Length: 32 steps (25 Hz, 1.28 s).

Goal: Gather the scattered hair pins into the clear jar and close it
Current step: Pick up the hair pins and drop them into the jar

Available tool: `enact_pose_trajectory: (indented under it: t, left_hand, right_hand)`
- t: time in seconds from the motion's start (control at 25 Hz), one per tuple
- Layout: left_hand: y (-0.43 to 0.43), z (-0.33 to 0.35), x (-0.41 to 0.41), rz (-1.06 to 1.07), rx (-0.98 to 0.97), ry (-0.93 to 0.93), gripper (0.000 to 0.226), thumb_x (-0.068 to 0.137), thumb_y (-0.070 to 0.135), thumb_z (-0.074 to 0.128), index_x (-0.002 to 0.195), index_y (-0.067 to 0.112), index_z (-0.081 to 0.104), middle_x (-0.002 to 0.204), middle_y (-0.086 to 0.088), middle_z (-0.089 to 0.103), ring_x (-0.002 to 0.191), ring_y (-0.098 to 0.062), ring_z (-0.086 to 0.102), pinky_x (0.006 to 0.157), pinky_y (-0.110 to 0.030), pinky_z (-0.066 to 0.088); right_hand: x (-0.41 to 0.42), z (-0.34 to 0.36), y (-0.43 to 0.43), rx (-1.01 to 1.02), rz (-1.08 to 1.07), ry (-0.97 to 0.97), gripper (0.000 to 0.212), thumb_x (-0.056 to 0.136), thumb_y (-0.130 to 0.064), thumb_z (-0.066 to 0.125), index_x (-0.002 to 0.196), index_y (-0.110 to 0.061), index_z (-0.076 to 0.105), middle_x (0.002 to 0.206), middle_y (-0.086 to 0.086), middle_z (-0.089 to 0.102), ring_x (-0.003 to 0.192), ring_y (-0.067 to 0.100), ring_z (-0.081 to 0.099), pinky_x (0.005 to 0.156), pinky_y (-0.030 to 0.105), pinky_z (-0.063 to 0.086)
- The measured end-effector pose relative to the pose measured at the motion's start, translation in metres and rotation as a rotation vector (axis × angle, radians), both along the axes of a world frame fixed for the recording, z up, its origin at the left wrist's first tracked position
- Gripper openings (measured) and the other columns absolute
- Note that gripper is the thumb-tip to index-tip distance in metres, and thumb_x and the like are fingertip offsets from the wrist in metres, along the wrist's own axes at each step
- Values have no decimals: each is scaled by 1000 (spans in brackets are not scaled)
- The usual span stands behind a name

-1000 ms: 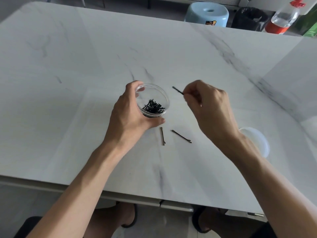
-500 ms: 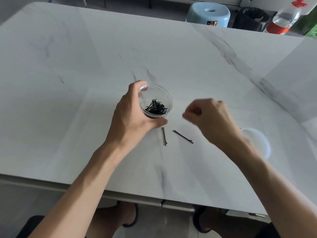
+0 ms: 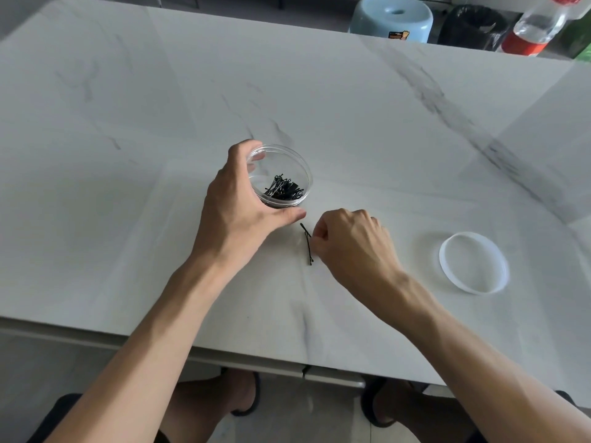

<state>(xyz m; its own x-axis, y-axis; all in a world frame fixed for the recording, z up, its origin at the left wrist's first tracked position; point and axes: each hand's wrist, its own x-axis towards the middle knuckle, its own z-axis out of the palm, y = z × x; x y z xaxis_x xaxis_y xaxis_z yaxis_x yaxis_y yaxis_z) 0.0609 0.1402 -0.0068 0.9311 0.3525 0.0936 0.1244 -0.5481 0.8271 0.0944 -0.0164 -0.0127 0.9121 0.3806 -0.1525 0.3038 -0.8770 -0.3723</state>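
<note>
Pale marbled stone forms the desk, and past its far edge stand a light blue stool, a dark bin and a clear bottle with a red label. In the head view, the only one given, the clear jar stands upright and open near the middle of the desk. The left hand is curled round its left and near wall, thumb along the front and fingers at the back rim. A dark heap of hair pins lies on the jar's floor, so most of the gathering looks done. Just in front of the jar, on the bare desk, lie the loose hair pins: two thin black ones seem to overlap there, though the count is hard to be sure of, and more could be hidden under the right hand. That hand is down at them with its fingers curled in and fingertips against the pins; whether the pinch has closed on one I cannot tell. The lid, a clear shallow disc, lies flat well to the right, apart from the jar and untouched. By my reckoning the task is near its end: these last pins must go in, then the lid has to be fetched and fitted on the jar
</note>
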Motion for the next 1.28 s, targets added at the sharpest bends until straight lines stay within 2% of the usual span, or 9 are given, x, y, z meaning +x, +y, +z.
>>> enact_pose_trajectory:
  t: [0.24, 0.4, 0.52, 0.64, 0.76, 0.92, 1.08, 1.16, 1.28]
  left_hand:
    - [1, 1, -1, 12, -5, -6, 91, 57, 31, 91, 133, 27, 40, 134, 12, 53, 123, -7, 49, 95, -20, 37]
    - [2, 0, -1, 3, -8, -1, 92, 57, 31, 91, 133, 27, 39, 135, 13, 52, 123, -7, 49, 94, -19, 37]
    - [2, 1, -1, -4, -2, 4, 93, 57, 32, 91, 134, 27, 39, 135, 13, 53, 123, -7, 50, 93, -18, 36]
    - [-2, 1, 0, -24, -7, 9, 94, 55, 31, 91, 134, 27, 40, 133, 13, 54, 122, -7, 50, 93, -18, 38]
    - [-12, 0, 2, -84, -3, 21, 95, 53, 31, 92, 133, 27, 41, 131, 14, 55, 121, -6, 51, 94, -20, 40]
    - [-27, 0, 3, -184, -6, 40, 94, 53, 33, 92, 132, 30, 40, 132, 17, 54, 124, -4, 49, 97, -25, 42]
    - [-38, 4, 7, -205, -34, 27, 94, 51, 33, 92, 130, 32, 41, 128, 19, 55, 122, -4, 50, 94, -21, 40]
    - [-45, 5, 7, -221, -51, 24, 94, 52, 33, 93, 130, 32, 42, 127, 20, 56, 122, -6, 50, 94, -22, 41]
    - [-63, 7, 7, -254, -62, 18, 92, 53, 34, 92, 130, 33, 42, 126, 20, 55, 120, -6, 52, 94, -23, 42]
  right_hand:
    - [-5, -1, 5, -71, 62, -43, 10, 83, -21, 60, 82, -11, 64, 79, 9, 65, 75, 37, 61, 63, 35, 47]
    - [-9, 6, 2, -236, 134, -123, 26, 85, -3, 49, 62, -13, 40, 64, 2, 43, 54, 25, 40, 49, 30, 23]
    - [-2, 8, -8, -255, 131, -152, 22, 91, -6, 44, 72, -13, 37, 77, 5, 54, 74, 33, 56, 55, 32, 25]
    - [19, 14, -23, -2, -27, -289, 8, 95, -19, 47, 92, -14, 53, 84, 8, 65, 76, 38, 60, 57, 36, 39]
    - [30, 28, -29, 493, -36, -341, 6, 90, -18, 61, 88, -14, 64, 70, -6, 62, 57, 10, 52, 57, 27, 44]
    - [23, 29, -25, 513, 170, -253, 2, 85, -17, 71, 86, -15, 72, 76, -13, 60, 59, 5, 51, 57, 12, 34]
    - [29, 38, -56, 594, 68, -282, 2, 84, -17, 72, 85, -17, 73, 80, -9, 63, 63, 13, 52, 60, 9, 35]
    - [35, 37, -84, 437, -19, -238, 9, 84, -25, 72, 93, -23, 71, 86, -11, 64, 72, 7, 56, 66, 11, 40]
    - [33, 29, -134, -84, -124, -28, 54, 76, -54, 70, 123, -33, 55, 123, -6, 56, 112, 18, 51, 82, 32, 42]
